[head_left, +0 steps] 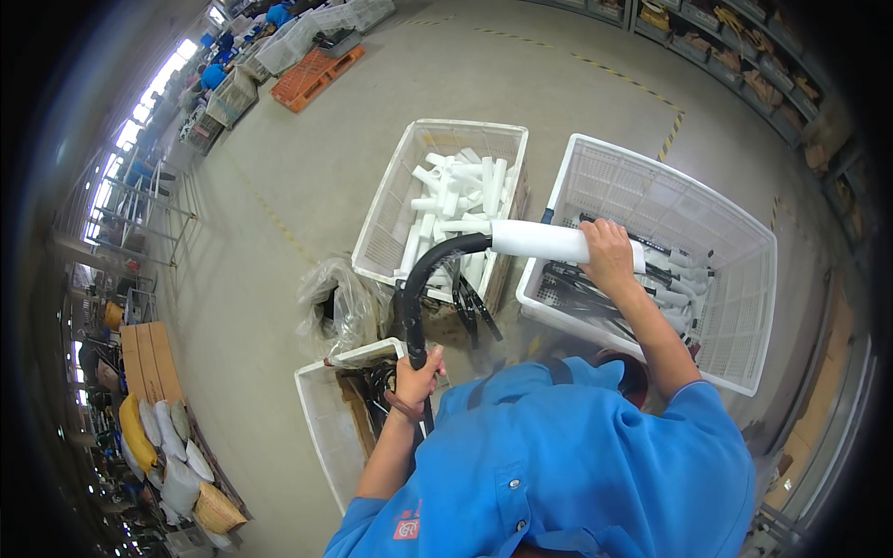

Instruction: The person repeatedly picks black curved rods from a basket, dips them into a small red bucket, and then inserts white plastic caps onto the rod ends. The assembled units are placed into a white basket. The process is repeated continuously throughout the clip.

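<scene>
My left hand (420, 377) is closed around the lower end of a black curved tube (416, 293). The tube bends up and to the right, and its far end goes into a white foam-like sleeve (538, 241). Around the sleeve's right part my right hand (609, 253) is wrapped. Below the sleeve's left end, a white crate (391, 191) holds many loose white sleeves (448, 200). Under my right hand, a larger white crate (712, 219) contains black tubes, several with white sleeves on them. Black parts lie in a third crate (321, 409) by my left forearm.
A clear plastic bag (321, 288) stands between the crates on the left. Several black tubes (473, 302) hang over the middle crate's near edge. Sacks (177, 456) lie at the left, an orange pallet (316, 76) farther back, and loaded shelves (735, 46) at the far right.
</scene>
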{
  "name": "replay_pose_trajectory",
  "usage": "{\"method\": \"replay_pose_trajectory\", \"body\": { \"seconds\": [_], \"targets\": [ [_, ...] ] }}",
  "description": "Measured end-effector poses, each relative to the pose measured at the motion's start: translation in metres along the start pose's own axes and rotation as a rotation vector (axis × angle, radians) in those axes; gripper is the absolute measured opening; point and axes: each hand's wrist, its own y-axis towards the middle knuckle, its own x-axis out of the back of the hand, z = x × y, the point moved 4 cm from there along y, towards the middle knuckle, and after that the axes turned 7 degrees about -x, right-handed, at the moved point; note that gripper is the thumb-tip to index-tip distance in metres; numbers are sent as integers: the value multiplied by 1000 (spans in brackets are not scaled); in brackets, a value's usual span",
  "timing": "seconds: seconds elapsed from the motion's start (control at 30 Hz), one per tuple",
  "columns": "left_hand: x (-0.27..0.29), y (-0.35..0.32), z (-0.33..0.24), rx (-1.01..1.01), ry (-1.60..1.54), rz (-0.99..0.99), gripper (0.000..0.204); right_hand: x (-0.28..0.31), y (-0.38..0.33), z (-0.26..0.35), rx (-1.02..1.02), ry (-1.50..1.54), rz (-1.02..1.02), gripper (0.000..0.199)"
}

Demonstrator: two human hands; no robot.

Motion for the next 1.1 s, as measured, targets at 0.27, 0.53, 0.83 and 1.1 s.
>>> {"method": "replay_pose_trajectory", "body": {
  "seconds": [0.27,0.53,0.83,1.1],
  "targets": [
    [-27,-4,14,138,-76,252,35,-18,22,42,90,600,467,45],
    [-27,1,14,106,78,108,40,-5,63,159,427,176,347,31],
    [-13,9,10,154,-33,405,34,-15,54,205,846,105,403,38],
    [2,15,-13,202,-81,410,26,1,70,159,244,204,606,45]
  ]
}}
